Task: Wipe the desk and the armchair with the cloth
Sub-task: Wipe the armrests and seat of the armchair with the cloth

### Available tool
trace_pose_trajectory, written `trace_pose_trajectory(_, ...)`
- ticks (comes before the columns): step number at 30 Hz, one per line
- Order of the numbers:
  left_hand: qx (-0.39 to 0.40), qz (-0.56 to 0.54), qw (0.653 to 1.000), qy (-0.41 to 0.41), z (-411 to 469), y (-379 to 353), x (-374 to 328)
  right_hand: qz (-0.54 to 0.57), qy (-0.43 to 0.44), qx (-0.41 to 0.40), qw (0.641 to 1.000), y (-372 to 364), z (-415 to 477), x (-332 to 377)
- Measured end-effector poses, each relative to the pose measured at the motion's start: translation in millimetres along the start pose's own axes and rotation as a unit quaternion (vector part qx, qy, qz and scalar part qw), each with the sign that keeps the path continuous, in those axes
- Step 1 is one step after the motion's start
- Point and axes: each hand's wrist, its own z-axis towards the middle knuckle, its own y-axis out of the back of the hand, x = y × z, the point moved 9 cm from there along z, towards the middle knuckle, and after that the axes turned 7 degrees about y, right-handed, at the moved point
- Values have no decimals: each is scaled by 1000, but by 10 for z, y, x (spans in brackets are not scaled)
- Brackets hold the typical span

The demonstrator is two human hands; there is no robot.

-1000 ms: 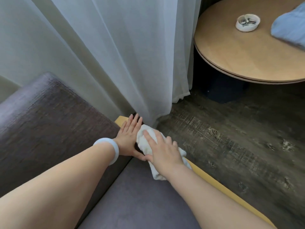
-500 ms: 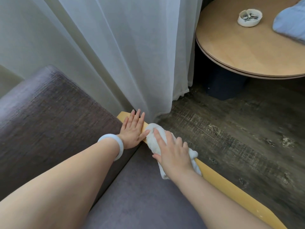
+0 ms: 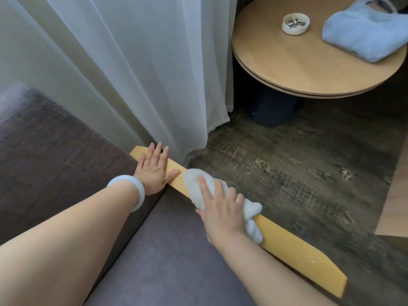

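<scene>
Cloth (image 3: pixel 223 196) bunched under right hand (image 3: pixel 223 209), fingers spread, palm pressing it onto the wooden armrest (image 3: pixel 287 239). Left hand (image 3: pixel 153 171) flat and open on the same rail just beyond the cloth, bracing, holding nothing. Armchair (image 3: pixel 172 250) wipe looks mid-way: armrest in progress, rail nearer the right wrist likely still to do. Can't tell about seat and backrest. Table (image 3: pixel 298 62) well beyond both hands, status unknown.
</scene>
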Motion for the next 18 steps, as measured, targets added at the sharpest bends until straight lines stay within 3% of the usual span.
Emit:
trace_pose_trajectory(4, -14, -2, 1000, 14, -16, -8, -8, 11, 22, -1, 1000, -24, -101, -26)
trace_pose_trajectory(12, -55, -44, 994, 86, -333, -172, -400, -25, -14, -71, 997, -20, -1345, -1147)
trace_pose_trajectory(15, -66, -55, 991, 99, -522, -310, -753, -25, -50, -66, 996, -20, -1199, -1054)
trace_pose_trajectory(18, -70, -46, 990, 116, -571, -324, -844, -28, -19, -59, 998, -32, -873, -770)
